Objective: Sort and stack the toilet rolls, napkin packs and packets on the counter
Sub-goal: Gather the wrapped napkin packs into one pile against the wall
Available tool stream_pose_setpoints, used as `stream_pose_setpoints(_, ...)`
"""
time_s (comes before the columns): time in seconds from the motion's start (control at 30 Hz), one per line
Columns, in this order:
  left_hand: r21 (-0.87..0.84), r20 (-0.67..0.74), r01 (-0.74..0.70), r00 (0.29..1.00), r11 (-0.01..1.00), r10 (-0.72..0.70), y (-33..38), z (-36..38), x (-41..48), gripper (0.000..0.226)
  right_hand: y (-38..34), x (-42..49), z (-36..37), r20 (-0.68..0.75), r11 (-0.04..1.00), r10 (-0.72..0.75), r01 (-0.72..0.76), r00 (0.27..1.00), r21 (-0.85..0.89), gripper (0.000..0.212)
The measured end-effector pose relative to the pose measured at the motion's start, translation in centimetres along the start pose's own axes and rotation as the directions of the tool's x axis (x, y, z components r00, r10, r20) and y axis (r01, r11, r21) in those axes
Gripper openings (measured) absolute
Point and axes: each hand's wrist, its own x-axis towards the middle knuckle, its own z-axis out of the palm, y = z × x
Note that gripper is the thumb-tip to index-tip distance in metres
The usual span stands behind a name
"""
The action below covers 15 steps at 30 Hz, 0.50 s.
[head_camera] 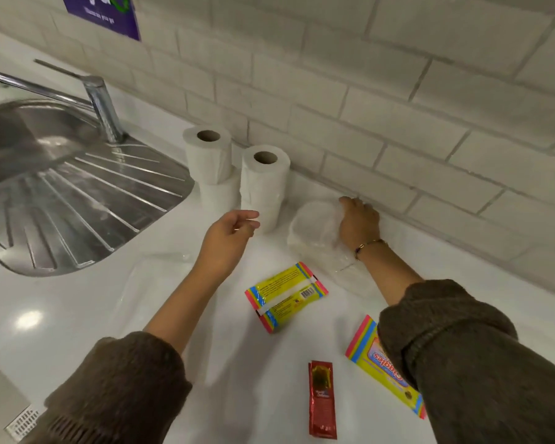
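Two stacks of white toilet rolls stand by the tiled wall, the left stack and the right stack, each two rolls high. My left hand hovers open just in front of the right stack, holding nothing. My right hand rests on a clear-wrapped white napkin pack lying against the wall. A yellow packet with pink ends lies on the white counter. A second yellow packet is partly hidden under my right sleeve. A red sachet lies nearest me.
A steel sink with a ribbed drainer and a chrome tap fill the left side. The tiled wall bounds the counter at the back. A purple sign hangs above. A grey vented object sits at the bottom left.
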Motion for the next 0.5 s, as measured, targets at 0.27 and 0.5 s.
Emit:
stream_pose_setpoints(0.27,0.219,-0.018,-0.045,0.999,0.975,0.051,-1.1,-2.9,-3.7,0.018,-2.8,-12.1,-2.1,-0.213,0.971,-0.131,0.169,0.968,0.172,0.033)
stream_pose_setpoints(0.5,0.679,-0.279,0.183,0.960,0.711,0.020,-7.0,-6.7,-8.1,0.061,-4.6,-21.7,-0.4,-0.007,0.970,-0.120,0.119,0.993,0.214,0.037)
